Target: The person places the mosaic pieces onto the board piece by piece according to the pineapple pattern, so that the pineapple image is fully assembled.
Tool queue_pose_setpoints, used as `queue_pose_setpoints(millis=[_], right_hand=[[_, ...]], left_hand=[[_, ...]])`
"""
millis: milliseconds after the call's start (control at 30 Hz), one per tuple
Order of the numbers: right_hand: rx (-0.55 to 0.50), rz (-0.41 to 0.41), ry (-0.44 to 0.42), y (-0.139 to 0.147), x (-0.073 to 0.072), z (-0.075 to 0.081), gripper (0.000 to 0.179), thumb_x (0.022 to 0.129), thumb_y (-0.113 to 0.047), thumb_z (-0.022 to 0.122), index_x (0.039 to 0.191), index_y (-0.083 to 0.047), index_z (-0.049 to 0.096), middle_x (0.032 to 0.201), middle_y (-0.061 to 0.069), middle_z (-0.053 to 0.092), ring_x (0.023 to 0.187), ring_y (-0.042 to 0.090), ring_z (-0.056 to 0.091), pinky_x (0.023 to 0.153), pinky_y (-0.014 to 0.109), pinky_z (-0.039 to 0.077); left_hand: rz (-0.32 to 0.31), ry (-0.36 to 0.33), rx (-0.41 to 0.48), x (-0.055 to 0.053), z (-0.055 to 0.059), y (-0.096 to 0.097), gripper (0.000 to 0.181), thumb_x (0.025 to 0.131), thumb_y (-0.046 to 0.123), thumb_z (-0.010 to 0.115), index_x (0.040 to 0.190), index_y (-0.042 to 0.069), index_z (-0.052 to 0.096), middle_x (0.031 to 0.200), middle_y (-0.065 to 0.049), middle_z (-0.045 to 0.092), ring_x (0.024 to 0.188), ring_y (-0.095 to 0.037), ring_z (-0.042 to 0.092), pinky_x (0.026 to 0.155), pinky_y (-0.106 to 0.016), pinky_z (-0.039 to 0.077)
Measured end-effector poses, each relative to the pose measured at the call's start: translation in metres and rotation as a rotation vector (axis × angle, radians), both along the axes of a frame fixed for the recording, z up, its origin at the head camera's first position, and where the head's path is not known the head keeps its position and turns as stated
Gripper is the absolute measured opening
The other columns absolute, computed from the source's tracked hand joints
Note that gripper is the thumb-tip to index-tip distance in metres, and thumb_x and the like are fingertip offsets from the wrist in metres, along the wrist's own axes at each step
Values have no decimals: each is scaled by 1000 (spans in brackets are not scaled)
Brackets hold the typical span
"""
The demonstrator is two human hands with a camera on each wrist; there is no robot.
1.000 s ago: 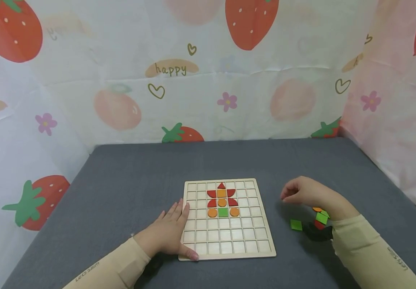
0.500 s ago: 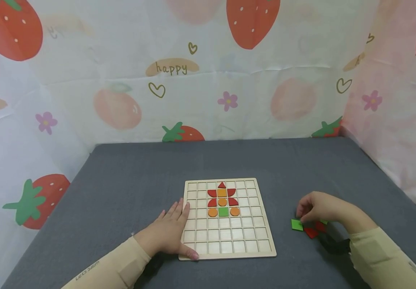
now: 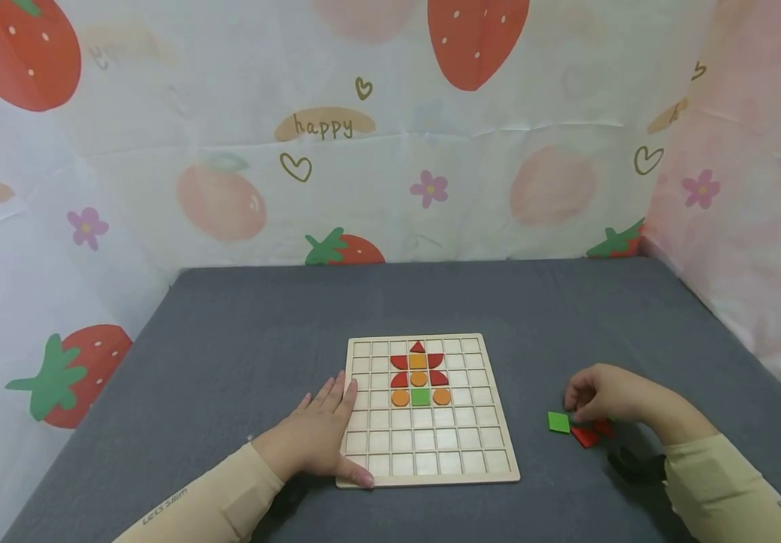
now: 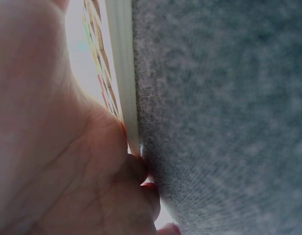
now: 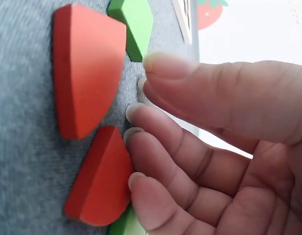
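Observation:
My left hand (image 3: 316,430) lies spread along the left side of a square wooden grid board (image 3: 431,481), its thumb on the front-left corner. In the left wrist view the palm (image 4: 62,147) is against the board's pale edge (image 4: 122,73). My right hand (image 3: 617,396) is bent low over loose tiles right of the board. Between its loosely curled fingers (image 5: 165,152) and thumb no tile shows. Close to the fingertips are a large red curved-edged tile (image 5: 92,68), a smaller red one (image 5: 109,186) and a green tile (image 5: 133,24).
On the board, red curved tiles (image 3: 439,378), a red triangle (image 3: 418,348), orange discs (image 3: 400,397), an orange square (image 3: 418,361) and a green square (image 3: 421,397) form a figure. A grey cloth (image 3: 261,317) covers the table; patterned curtains (image 3: 377,173) stand behind and at the sides.
My right hand has moved right and toward me, down over the loose tiles, hiding some of them. The left hand stays at the board.

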State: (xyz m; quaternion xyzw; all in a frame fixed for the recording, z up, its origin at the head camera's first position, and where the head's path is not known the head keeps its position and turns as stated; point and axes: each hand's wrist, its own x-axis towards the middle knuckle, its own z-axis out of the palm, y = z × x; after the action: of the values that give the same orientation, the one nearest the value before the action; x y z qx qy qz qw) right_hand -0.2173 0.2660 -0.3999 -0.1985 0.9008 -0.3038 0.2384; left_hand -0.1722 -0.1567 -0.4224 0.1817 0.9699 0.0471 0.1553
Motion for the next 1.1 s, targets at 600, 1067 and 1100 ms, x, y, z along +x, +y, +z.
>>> queue_pose_setpoints(millis=[600, 1067, 1100], right_hand=[[43, -139, 55, 28, 2, 5, 13, 77, -11, 70, 85, -6, 62, 80, 2, 61, 72, 17, 52, 60, 31, 42], [107, -270, 109, 54, -5, -1, 19, 84, -15, 64, 94, 0, 56, 81, 4, 58, 70, 17, 53, 59, 33, 45], [110, -273, 108, 54, -6, -1, 22, 84, -17, 65, 96, 0, 56, 82, 5, 58, 70, 17, 53, 59, 33, 45]], left_hand=[[-6, 2, 19, 0, -1, 0, 138, 45, 86, 56, 147, 4, 10, 151, -19, 4, 138, -34, 8, 105, -55, 18], [-2, 1, 15, 0, -1, 0, 138, 45, 87, 56, 147, 4, 11, 152, -19, 4, 138, -34, 8, 105, -54, 17], [-2, 1, 16, 0, -1, 0, 138, 45, 87, 56, 147, 4, 11, 152, -19, 4, 138, -34, 8, 105, -54, 17]])
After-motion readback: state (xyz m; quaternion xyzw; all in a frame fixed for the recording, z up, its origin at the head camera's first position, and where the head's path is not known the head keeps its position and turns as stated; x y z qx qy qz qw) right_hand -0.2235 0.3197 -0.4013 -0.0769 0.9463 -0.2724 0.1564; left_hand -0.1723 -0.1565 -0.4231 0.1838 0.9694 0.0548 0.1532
